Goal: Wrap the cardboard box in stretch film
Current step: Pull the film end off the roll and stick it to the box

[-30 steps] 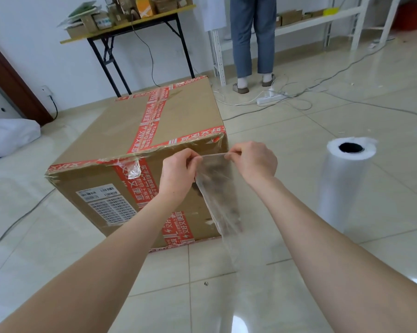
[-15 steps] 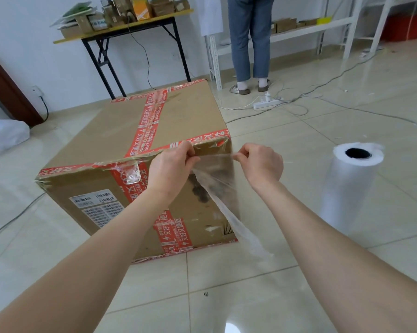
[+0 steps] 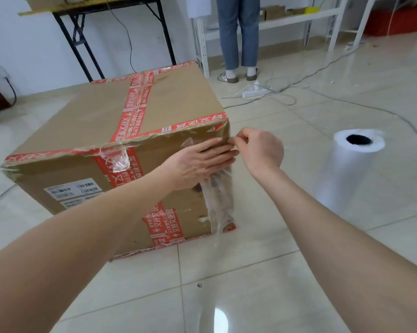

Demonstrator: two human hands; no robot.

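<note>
Glossy tiled floor point(image 3: 262, 272) bears cardboard box point(image 3: 101, 121); stretch film point(image 3: 220, 198) drapes its corner.

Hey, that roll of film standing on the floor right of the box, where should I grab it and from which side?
Probably from above: the roll stands upright with its hollow core open at the top, so fingers can hook inside and the thumb clamp the wall. Approach from the side facing the box, nearest the right hand, which pinches the film.

Brown cardboard box point(image 3: 173, 109) with red-and-white printed tape point(image 3: 130, 109); white film roll point(image 3: 346, 169).
</note>
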